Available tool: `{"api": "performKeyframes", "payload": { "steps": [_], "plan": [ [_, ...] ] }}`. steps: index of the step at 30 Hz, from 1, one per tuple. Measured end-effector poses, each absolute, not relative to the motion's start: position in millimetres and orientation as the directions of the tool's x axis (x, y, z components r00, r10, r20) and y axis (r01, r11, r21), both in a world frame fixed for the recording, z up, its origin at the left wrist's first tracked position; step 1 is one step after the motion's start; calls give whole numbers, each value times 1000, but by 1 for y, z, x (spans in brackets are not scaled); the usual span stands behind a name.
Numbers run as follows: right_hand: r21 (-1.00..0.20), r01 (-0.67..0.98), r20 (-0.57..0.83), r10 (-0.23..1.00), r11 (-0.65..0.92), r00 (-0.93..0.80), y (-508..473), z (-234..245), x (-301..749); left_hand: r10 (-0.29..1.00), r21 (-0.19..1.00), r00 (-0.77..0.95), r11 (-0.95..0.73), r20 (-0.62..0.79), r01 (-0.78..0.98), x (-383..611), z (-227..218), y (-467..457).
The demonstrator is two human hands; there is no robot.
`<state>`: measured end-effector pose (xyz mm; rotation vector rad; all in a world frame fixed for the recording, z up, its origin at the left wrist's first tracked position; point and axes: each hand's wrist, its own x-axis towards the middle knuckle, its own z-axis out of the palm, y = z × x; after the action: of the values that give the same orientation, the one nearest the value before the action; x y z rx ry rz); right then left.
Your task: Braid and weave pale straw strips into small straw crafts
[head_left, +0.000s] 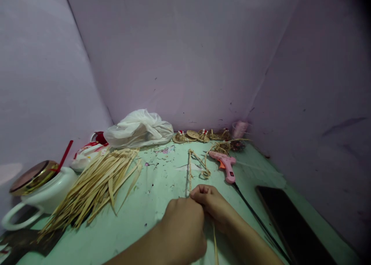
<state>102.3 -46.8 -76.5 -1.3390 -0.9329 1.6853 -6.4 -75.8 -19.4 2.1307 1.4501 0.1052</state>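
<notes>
The pink, pistol-shaped plastic glue gun is accented by an orange trigger. Left of the gun, a thin tan fibre cord is patterned by plaiting; beyond the gun, round tan straw pieces are dotted red and white.

Here's your green desk: straw strips fan out along the left edge beside a white cup, a plastic bag slumps near the far-left corner, woven pieces line the far edge, your braided cord and pink glue gun lie mid-desk, and a dark slab flanks the right edge.
</notes>
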Motion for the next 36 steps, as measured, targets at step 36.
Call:
{"api": "performKeyframes", "payload": {
  "steps": [36],
  "plan": [
    [-550,832,-187,962,66,-201,-70,-36,102,754,883,460,395,-469,252,-34,-50,-19]
  ]
}}
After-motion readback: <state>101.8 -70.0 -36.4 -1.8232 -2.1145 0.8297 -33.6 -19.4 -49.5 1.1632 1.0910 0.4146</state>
